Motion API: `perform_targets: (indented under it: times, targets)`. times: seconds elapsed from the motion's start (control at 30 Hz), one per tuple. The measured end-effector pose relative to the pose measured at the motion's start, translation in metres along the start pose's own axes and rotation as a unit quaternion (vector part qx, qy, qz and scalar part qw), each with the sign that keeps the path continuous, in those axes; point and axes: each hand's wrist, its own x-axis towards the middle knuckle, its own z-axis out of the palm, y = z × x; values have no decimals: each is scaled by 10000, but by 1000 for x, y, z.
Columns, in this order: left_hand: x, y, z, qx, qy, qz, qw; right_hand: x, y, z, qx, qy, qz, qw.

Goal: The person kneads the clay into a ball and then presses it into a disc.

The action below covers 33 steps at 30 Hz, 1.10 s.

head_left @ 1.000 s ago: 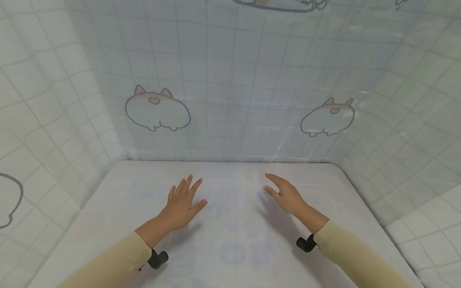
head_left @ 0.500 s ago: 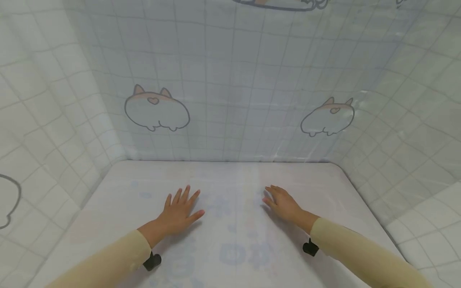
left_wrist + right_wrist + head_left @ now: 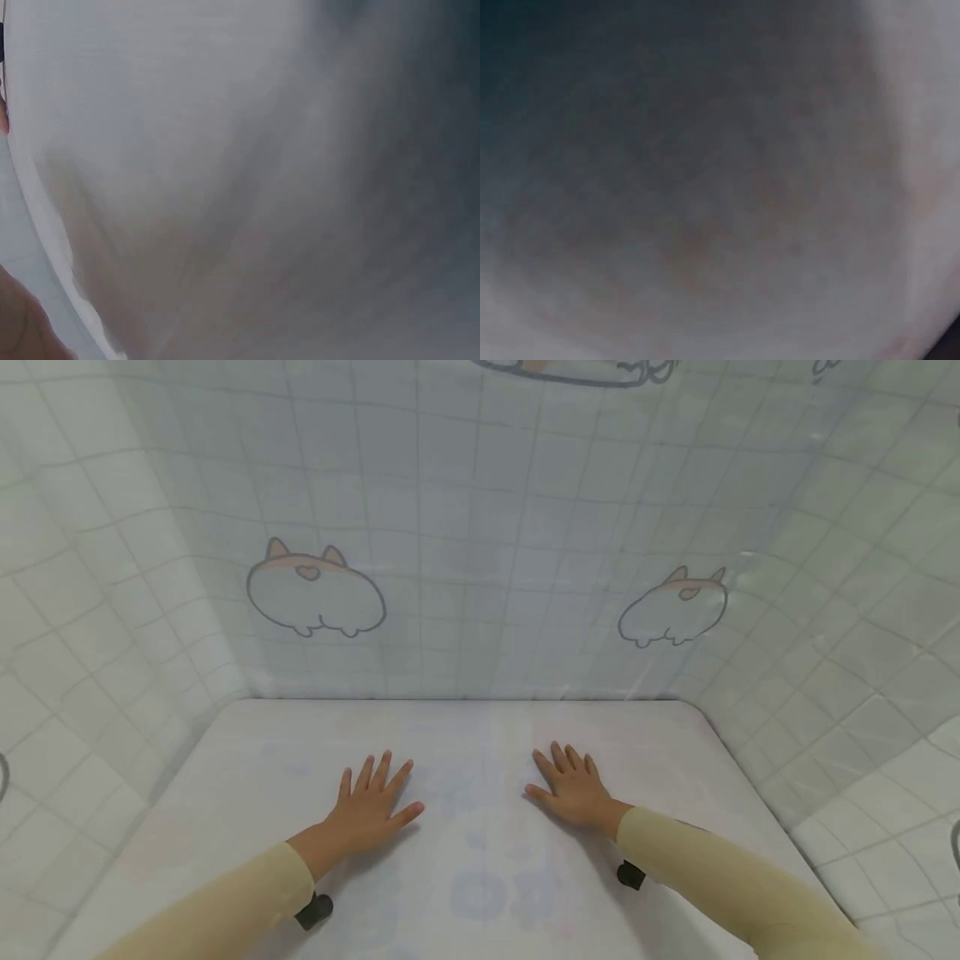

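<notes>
My left hand (image 3: pixel 363 814) rests palm down on the white tabletop (image 3: pixel 480 735), its fingers straight and spread. To its right, my right hand (image 3: pixel 576 795) lies palm down too, with fingers spread and thumb pointing inward. Neither hand holds anything, and a gap of bare tabletop separates them. In the left wrist view, a piece of the left hand (image 3: pixel 26 322) shows at the lower left corner, beside a blurred pale surface. The right wrist view holds only a dark, blurred surface (image 3: pixel 705 180) too close to make out.
White grid-patterned sheeting (image 3: pixel 450 568) walls the table at the back and both sides, printed with cartoon dog rears (image 3: pixel 315 597). Faint bluish marks (image 3: pixel 480 893) show on the tabletop. A small black device hangs under each sleeve cuff (image 3: pixel 281 877).
Both hands have come down onto the tabletop. The right hand has turned from edge-on to palm down, spreading its fingers. The head view has shifted slightly.
</notes>
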Motion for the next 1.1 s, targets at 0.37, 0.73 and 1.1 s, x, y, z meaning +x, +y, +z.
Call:
perform_targets:
  times: [0.37,0.73,1.1]
  targets:
    - [10,6,4,-33,69,109,9999,5,5,8,-278,234,308,9989]
    - [11,9,1,-187,-54,-25,9998,2,8,4,-142,252,368,9989]
    - [7,-7,-25,38,16,-193,9998,-1,11,-56,783,4,403,9961]
